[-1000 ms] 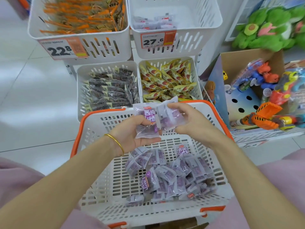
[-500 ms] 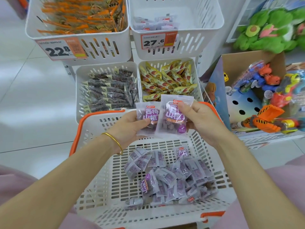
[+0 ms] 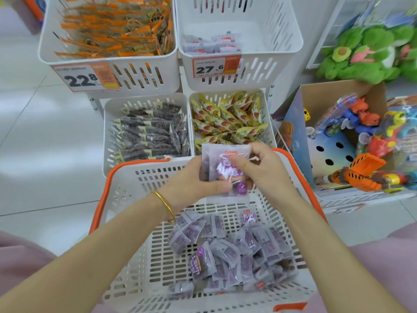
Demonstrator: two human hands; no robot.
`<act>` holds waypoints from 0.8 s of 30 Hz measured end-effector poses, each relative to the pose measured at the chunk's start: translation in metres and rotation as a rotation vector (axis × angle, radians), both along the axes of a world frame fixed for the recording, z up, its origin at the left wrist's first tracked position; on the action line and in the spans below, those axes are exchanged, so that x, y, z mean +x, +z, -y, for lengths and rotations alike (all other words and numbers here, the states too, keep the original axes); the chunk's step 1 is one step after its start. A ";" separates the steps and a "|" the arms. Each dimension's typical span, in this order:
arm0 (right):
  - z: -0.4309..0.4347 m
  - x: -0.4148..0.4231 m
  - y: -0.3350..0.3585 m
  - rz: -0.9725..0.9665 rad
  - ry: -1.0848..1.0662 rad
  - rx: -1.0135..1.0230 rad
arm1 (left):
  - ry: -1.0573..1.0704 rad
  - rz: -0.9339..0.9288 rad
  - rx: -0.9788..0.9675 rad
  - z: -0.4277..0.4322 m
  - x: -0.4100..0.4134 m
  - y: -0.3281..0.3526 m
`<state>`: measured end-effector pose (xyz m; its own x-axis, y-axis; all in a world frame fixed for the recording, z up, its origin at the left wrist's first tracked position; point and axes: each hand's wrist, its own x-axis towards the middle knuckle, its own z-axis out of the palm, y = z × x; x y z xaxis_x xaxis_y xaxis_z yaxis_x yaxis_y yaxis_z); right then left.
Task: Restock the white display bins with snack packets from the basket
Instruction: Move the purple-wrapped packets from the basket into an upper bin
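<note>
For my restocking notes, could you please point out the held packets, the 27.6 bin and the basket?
Held packets [image 3: 225, 150], head view, on the front packet's top seal.
27.6 bin [image 3: 259, 71], head view, on its slotted front wall.
Basket [image 3: 140, 186], head view, on its far white wall.

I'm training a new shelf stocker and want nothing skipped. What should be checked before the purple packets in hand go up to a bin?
1. Grip: the left hand and the right hand both hold the purple packets: ok.
2. Matching bin: the top right bin holds similar pale packets: ok.
3. Room there: those lie only along its front, and much of its floor is bare: ok.
4. Count in hand: the held packets overlap: cannot tell.
5. Supply: the basket holds a pile of loose packets: ok.
</note>
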<state>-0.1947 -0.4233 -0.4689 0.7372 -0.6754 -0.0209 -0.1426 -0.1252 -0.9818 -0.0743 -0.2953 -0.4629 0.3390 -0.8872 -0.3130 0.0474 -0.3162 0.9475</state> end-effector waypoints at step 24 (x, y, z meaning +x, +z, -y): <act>0.214 0.108 0.166 -0.136 -0.062 -0.678 | 0.078 1.265 -0.163 0.179 0.117 0.111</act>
